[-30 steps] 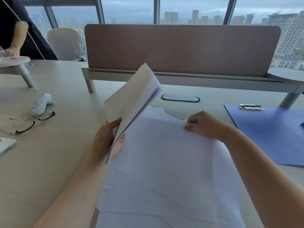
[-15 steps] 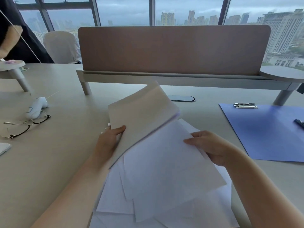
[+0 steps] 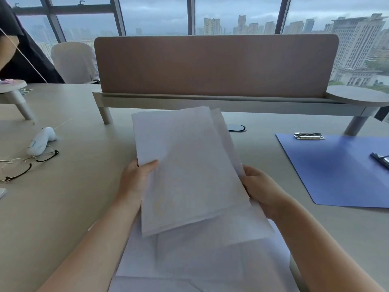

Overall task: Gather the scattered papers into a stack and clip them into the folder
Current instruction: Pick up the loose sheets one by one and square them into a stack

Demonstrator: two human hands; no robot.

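A stack of white papers (image 3: 189,165) is held above the desk between both hands. My left hand (image 3: 136,180) grips its left edge with the thumb on top. My right hand (image 3: 259,186) holds the right edge, fingers hidden under the sheets. The sheets in the stack are not squared; some corners stick out at the top right. More loose white papers (image 3: 200,264) lie overlapping on the desk under the stack, near the front edge. The open blue folder (image 3: 336,171) lies flat at the right, with a metal clip (image 3: 309,136) at its top edge.
Glasses (image 3: 27,163) and a small white device (image 3: 41,141) lie at the left. A brown divider panel (image 3: 214,66) on a raised shelf crosses the back of the desk. A dark clip (image 3: 381,160) sits at the folder's right side. Another person stands at the far left.
The left hand's tilted bundle came down flat and the right hand's sheet joined it; both hands now hold one stack, lifted above the remaining loose papers.
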